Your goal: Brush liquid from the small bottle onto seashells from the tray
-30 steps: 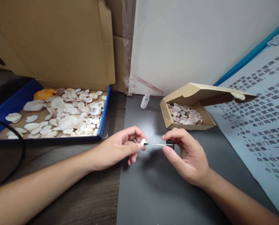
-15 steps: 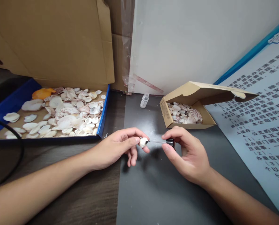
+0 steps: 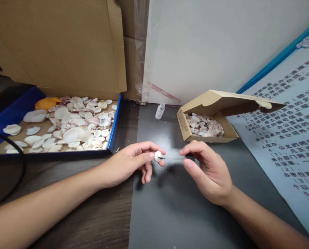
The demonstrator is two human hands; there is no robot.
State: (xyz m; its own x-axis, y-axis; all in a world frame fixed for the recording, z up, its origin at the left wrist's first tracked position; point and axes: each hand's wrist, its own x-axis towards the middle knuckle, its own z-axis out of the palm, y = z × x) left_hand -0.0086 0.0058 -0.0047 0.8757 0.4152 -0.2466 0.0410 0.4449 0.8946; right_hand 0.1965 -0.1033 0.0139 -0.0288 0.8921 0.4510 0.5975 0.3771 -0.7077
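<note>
well, from where i stand, the two hands are apart over the bench (image 3: pixel 79 214), each busy with its own small thing. the left hand (image 3: pixel 128 160) has a small white shell (image 3: pixel 157 155) pinched between thumb and finger, above the edge of the grey mat (image 3: pixel 165 214). the right hand (image 3: pixel 210 173) is closed on a black cap (image 3: pixel 189 156), whose thin brush (image 3: pixel 161 158) points across at the shell; its dark tip overlaps it, though i can't tell whether they touch. a clear little bottle (image 3: pixel 160 111) stands uncapped behind them, left of a small carton (image 3: pixel 184 126) of shells. over to the left, a blue-sided box (image 3: pixel 114 126) holds many more, one thing among them orange (image 3: pixel 47 103).
</note>
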